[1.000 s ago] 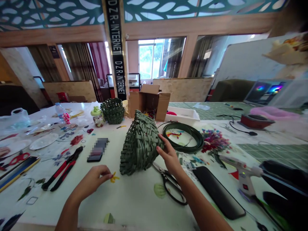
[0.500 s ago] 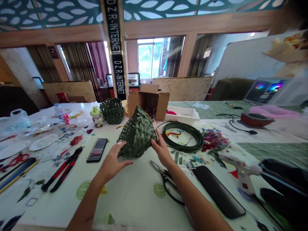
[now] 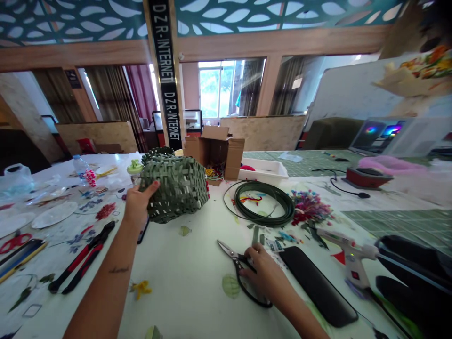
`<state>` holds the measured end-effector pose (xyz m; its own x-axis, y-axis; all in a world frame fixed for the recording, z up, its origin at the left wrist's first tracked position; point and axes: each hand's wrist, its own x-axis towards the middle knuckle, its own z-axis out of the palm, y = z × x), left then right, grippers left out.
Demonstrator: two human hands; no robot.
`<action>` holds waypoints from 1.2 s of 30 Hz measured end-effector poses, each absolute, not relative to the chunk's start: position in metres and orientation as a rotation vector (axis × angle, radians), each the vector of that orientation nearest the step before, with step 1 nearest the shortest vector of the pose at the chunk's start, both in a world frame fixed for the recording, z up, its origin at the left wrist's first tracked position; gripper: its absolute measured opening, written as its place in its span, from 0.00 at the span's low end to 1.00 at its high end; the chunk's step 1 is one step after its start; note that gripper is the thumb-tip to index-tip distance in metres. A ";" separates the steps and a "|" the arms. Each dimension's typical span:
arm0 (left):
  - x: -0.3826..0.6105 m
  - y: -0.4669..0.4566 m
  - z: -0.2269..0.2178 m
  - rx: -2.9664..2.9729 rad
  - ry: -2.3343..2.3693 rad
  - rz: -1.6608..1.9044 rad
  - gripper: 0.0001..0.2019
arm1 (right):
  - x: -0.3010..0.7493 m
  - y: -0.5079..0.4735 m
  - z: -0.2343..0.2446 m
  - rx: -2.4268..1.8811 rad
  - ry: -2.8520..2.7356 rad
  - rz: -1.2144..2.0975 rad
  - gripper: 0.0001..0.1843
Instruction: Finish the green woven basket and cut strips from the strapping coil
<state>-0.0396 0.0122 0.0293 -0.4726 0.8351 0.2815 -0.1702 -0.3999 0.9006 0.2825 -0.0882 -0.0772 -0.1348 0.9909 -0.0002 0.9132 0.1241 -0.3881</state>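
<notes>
My left hand grips one side of a dark green woven basket, thumb over the weave. The basket is tilted on its side and held above the table, with small red bits along its right edge. At front centre my right hand is curled over the black handle of the scissors, which lie on the table with blades pointing up and left. Part of that handle is hidden under my fingers. A phone shows only in part behind my left forearm and the basket.
Right of the basket lies a coil of green cord, then colourful fuzzy stems. A glue gun and a black case are at right. Red-handled cutters lie at left. A cardboard box and white tray stand behind.
The basket has moved left and turned, now in my left hand alone. My right hand has left the basket and come down onto the scissors' handle.
</notes>
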 end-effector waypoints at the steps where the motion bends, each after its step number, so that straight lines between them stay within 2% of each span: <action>1: -0.045 0.014 0.034 0.929 1.047 1.991 0.20 | 0.281 -0.089 -0.080 -1.901 -2.131 0.425 0.11; 4: -0.058 0.012 0.029 0.754 0.880 2.067 0.15 | 0.281 -0.091 -0.088 -1.946 -2.130 0.473 0.11; 8: -0.059 -0.001 -0.008 0.543 0.719 1.963 0.12 | 0.286 -0.092 -0.093 -2.024 -2.104 0.534 0.15; 13: -0.044 -0.020 -0.056 0.300 0.515 1.833 0.15 | 0.295 -0.092 -0.088 -2.031 -2.139 0.592 0.11; 21: -0.029 -0.071 -0.102 0.267 0.401 1.639 0.18 | 0.312 -0.095 -0.092 -1.940 -2.024 0.729 0.09; 24: -0.017 -0.095 -0.113 0.288 0.332 1.582 0.19 | 0.309 -0.101 -0.092 -1.823 -1.906 0.808 0.14; 28: 0.014 -0.119 -0.113 0.263 0.279 1.601 0.20 | 0.301 -0.113 -0.094 -1.512 -1.659 1.110 0.26; 32: 0.041 -0.129 -0.118 0.182 0.359 1.518 0.21 | 0.290 -0.131 -0.101 -1.278 -1.321 1.426 0.31; 36: 0.056 -0.132 -0.124 0.121 0.545 1.130 0.23 | 0.281 -0.145 -0.109 -1.071 -1.008 1.608 0.31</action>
